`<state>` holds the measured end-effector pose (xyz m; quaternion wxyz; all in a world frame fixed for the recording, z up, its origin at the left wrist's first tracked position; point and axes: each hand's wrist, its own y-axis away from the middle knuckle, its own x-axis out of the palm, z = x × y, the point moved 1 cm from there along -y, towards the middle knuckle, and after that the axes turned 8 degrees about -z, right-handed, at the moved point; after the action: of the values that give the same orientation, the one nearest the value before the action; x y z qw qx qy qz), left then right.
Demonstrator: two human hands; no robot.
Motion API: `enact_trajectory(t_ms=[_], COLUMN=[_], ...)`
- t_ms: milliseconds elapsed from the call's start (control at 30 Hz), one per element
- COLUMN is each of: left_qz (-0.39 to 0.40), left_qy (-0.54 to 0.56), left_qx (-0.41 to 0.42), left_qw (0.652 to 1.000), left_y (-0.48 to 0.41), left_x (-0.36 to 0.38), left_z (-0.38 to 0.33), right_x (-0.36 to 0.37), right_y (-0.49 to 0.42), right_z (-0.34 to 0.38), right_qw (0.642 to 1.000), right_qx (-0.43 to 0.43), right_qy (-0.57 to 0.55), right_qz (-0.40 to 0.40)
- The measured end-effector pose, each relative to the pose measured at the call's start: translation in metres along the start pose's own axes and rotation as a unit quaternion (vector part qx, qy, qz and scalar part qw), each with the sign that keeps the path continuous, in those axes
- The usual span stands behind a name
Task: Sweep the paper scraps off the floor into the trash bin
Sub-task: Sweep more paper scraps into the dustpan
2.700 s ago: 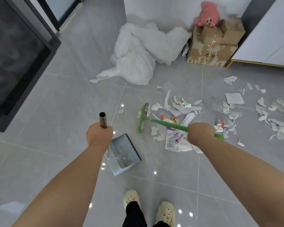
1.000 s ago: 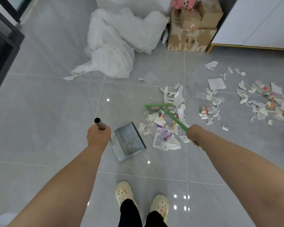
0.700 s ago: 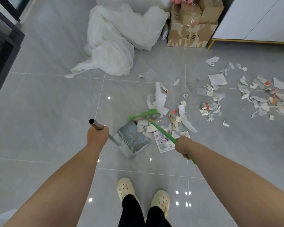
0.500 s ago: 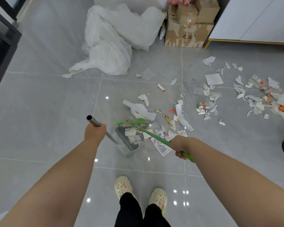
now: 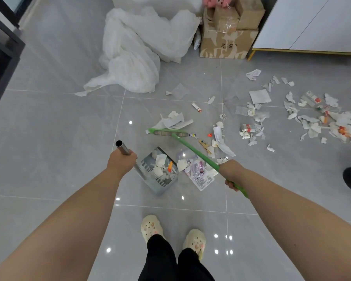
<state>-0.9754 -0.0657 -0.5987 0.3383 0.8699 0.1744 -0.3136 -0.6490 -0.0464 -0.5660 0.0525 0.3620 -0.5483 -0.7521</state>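
Inspecting the paper scraps [image 5: 160,160], we find one portion lying in the dustpan [image 5: 161,189], a second clump just beyond the broom head [image 5: 166,133], and the largest scatter well off to the right on the floor [image 5: 59,138]. The dustpan rests on the floor with its mouth turned toward the debris, evidently to receive the stroke. The left hand [image 5: 121,161] steadies it, its grip wrapped round the metal handle [image 5: 123,148]. The right hand [image 5: 230,171] has its grip closed round the green broom handle [image 5: 195,153], which slants far-left so the head sits behind the clump. No trash bin is in view. A white sheet [image 5: 138,53] and cardboard boxes [image 5: 227,41] lie against the far wall.
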Motion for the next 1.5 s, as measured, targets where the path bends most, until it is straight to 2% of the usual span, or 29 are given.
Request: enact_trajectory(t_ms=[67,233,433,600,833,967,1067,1167,1267,1400,1500], left_qz=[0.020,0.074,0.093,0.105,0.093,0.114,0.142,0.171,0.168,0.132,0.120], left_qy=[0.002,-0.031,-0.042,-0.026,0.015,-0.038,-0.065,-0.081,-0.072,-0.048,-0.035], left_qx=[0.010,0.031,0.037,0.037,0.037,0.056,0.069,0.086,0.085,0.066,0.050], left_qw=[1.000,0.996,0.994,0.993,0.995,0.991,0.985,0.978,0.979,0.988,0.991], left_y=[-0.001,-0.009,-0.019,-0.017,-0.005,-0.005,-0.004,0.003,0.011,0.020,0.031], left_x=[-0.003,-0.012,-0.021,-0.018,-0.018,-0.029,-0.038,-0.039,-0.030,-0.014,-0.004], left_z=[0.004,0.022,0.039,0.040,0.053,0.058,0.059,0.060,0.060,0.062,0.063], right_x=[0.004,0.025,0.059,0.065,0.062,0.053,0.052,0.059,0.076,0.098,0.099], right_y=[0.000,0.013,0.033,0.046,0.045,0.055,0.061,0.065,0.072,0.080,0.087], right_z=[-0.006,-0.028,-0.032,-0.030,-0.064,-0.079,-0.088,-0.096,-0.098,-0.094,-0.091], right_qw=[1.000,0.999,0.990,0.991,0.996,0.991,0.988,0.988,0.994,0.979,0.979], right_qx=[0.027,0.027,0.067,0.066,0.034,0.022,0.046,0.082,0.081,0.094,0.087], right_qy=[-0.013,-0.020,-0.114,-0.090,-0.085,-0.115,-0.130,-0.122,-0.078,-0.170,-0.157], right_qz=[-0.011,-0.014,0.040,0.078,0.001,-0.058,-0.075,-0.039,0.002,0.061,0.095])
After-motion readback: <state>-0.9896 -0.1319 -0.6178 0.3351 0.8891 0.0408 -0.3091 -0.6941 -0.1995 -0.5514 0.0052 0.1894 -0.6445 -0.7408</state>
